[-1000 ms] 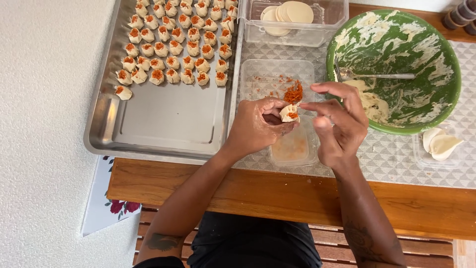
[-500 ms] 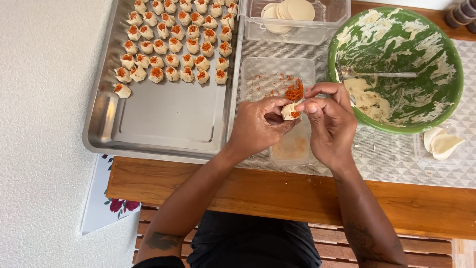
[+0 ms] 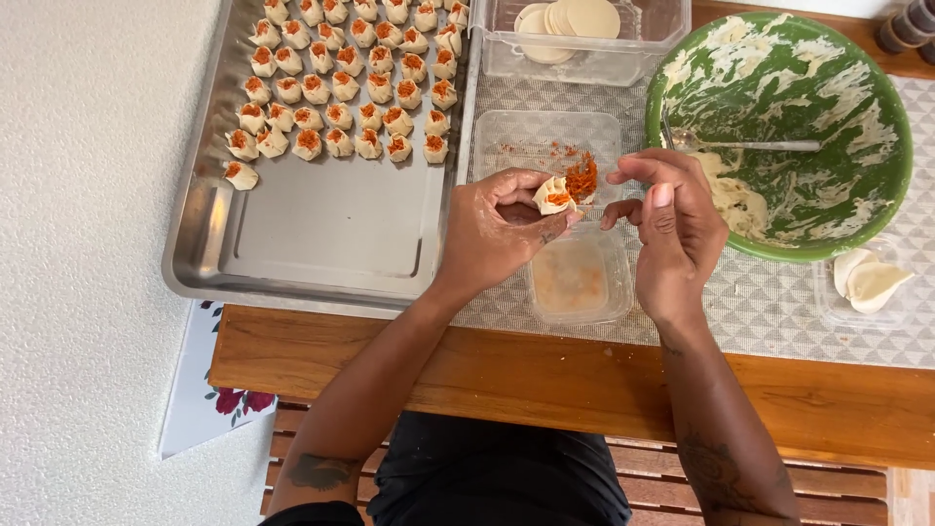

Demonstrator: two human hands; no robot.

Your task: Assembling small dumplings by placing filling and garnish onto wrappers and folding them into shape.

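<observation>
One open-topped dumpling (image 3: pixel 555 195) sits cupped in our left hand (image 3: pixel 502 229), fingers closed round its soft, light wrapper — we judge it tears easily — while our right hand (image 3: pixel 672 219) hovers beside, fingers loosely apart.

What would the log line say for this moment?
left hand: holds dumpling | right hand: beside it, fingers pinched | metal tray: rows of dumplings

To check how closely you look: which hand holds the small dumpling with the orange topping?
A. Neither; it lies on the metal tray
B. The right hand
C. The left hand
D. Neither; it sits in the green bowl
C: the dumpling sits in the fingertips of the left hand, while the right hand is beside it, apart.
</observation>
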